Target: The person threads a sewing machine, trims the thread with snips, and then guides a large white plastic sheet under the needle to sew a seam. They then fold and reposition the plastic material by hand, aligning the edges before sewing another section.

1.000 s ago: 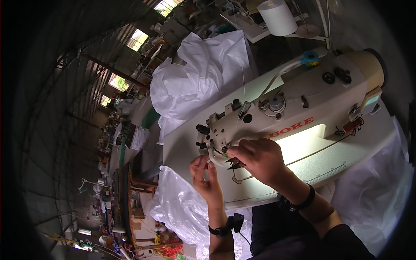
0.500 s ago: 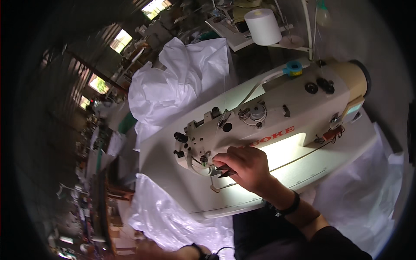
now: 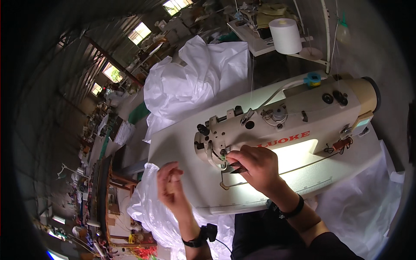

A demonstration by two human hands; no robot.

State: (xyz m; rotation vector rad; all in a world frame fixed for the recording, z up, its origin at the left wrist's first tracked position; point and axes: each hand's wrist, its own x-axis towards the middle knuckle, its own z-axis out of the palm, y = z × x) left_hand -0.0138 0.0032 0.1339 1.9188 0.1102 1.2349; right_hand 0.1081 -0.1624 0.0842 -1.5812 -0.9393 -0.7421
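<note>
A cream industrial sewing machine (image 3: 299,117) stands on a white table (image 3: 182,147). My right hand (image 3: 253,167) is at the needle area under the machine head, fingers closed on a small dark tool, likely tweezers or snips (image 3: 236,169). My left hand (image 3: 170,187) hovers over the table's left front edge, fingertips pinched together, possibly on a thin thread that I cannot make out. Both wrists wear dark bands.
White fabric (image 3: 195,82) is heaped behind the machine, and more (image 3: 147,212) hangs off the table's front left. A large white thread cone (image 3: 285,35) stands on a stand at the back. A crowded workshop aisle with benches (image 3: 104,173) runs along the left.
My left hand dropped out of view half a second ago and has come back up to the table's left edge. My right hand stays at the needle.
</note>
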